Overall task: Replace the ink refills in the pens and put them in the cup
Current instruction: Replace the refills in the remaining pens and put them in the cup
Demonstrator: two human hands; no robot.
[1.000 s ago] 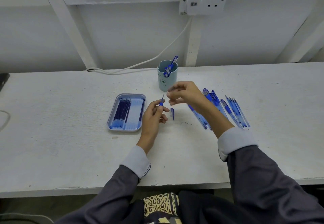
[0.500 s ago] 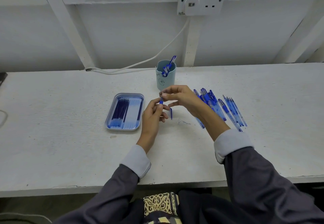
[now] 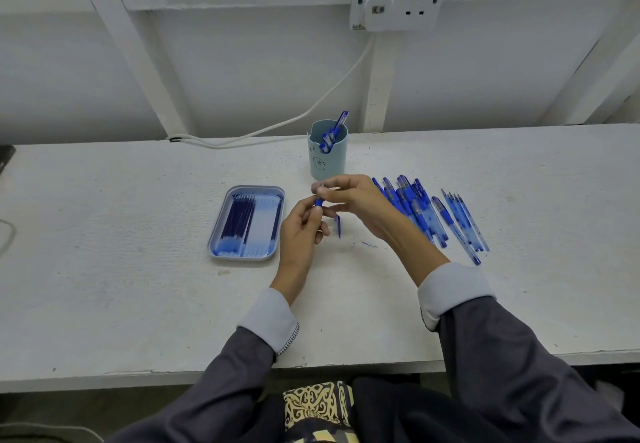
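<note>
Head view: the left hand (image 3: 300,233) has its fingers curled round the lower part of a blue pen (image 3: 318,202), held upright above the worktop (image 3: 121,234). The right hand (image 3: 358,200) pinches the pen's top end between thumb and forefinger, the other fingers loosely bent. A loose blue cap (image 3: 339,226) lies just below the hands. To the left sits a tray (image 3: 242,258) of ink refills (image 3: 242,224). Farther back stands the cup (image 3: 327,165), holding a few pens (image 3: 335,130). On the right lies a row of pens (image 3: 419,212).
</note>
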